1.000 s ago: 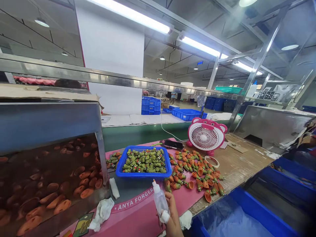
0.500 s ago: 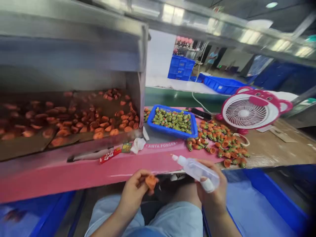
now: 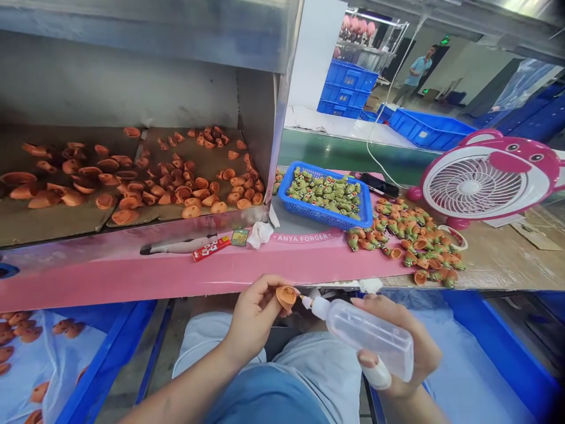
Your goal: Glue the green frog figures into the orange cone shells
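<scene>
Fingers (image 3: 265,290) of the left hand (image 3: 252,325) curled and pinching a hollow orange piece (image 3: 286,297) over the lap, its open side turned up. Right-hand fingers (image 3: 421,347) wrapped around a clear squeeze bottle (image 3: 369,335), with white tape (image 3: 376,374) on the thumb and the nozzle tip (image 3: 304,300) just beside the orange piece. Light shorts (image 3: 318,371) directly below both hands.

Pink mat (image 3: 176,277) along the front of the worktop (image 3: 498,259), just beyond the hands. On it, a crumpled tissue (image 3: 260,235), a small card (image 3: 239,237), a red packet (image 3: 210,248) and a long pale strip (image 3: 179,245), all lying beneath a steel shelf (image 3: 132,88). On that shelf, many more orange pieces (image 3: 189,194) scattered over brown card. Farther right, a blue basket (image 3: 324,221) packed with green figures (image 3: 326,194), and beside it a loose heap of green-and-orange pieces (image 3: 408,241). Beyond these, a black phone (image 3: 379,185) and a pink fan (image 3: 470,182) near the worktop's far side.

Below the front edge, a blue bin (image 3: 110,335) on the left holding orange pieces (image 3: 20,330) on plastic lining, and another blue bin (image 3: 498,335) on the right. Concrete floor (image 3: 154,371) in the gap beside the lap.
</scene>
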`<state>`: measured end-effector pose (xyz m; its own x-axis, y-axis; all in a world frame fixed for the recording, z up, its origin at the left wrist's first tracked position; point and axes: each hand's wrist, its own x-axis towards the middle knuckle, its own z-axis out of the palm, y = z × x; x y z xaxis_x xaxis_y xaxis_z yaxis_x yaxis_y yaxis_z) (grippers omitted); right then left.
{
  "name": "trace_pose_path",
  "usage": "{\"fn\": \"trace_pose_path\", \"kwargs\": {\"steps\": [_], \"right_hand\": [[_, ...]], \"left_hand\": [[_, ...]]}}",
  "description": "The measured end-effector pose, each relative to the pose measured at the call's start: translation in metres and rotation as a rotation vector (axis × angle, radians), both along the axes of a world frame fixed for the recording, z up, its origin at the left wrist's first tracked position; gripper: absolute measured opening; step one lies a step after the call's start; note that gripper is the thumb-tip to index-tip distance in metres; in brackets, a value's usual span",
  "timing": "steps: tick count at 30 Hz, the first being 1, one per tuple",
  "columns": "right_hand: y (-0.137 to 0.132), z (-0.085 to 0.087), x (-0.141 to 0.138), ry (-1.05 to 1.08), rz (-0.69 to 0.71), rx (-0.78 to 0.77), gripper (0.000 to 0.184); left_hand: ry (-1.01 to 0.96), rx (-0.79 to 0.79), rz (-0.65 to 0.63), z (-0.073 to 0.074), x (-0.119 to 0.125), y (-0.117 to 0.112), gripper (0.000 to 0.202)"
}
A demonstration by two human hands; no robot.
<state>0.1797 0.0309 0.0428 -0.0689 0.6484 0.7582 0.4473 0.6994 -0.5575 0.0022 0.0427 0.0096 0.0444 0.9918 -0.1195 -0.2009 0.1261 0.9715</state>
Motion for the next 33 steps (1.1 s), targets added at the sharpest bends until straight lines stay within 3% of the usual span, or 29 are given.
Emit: {"fn": "trace_pose_path", "kwargs": {"steps": [26,33], "right_hand": [[0.0002,-0.0027,-0.0024,-0.011,-0.019,-0.013,0.028],[0.0003,-0.0016,-0.0016,-0.035,0.023,-0.022,0.028]], "left_hand": [[0.061,-0.026,-0.007,0.0042,-0.0011,0.0011,0.005],[0.076,-0.002,0.010,-0.0011,-0.0037,0.0011,0.006]]}}
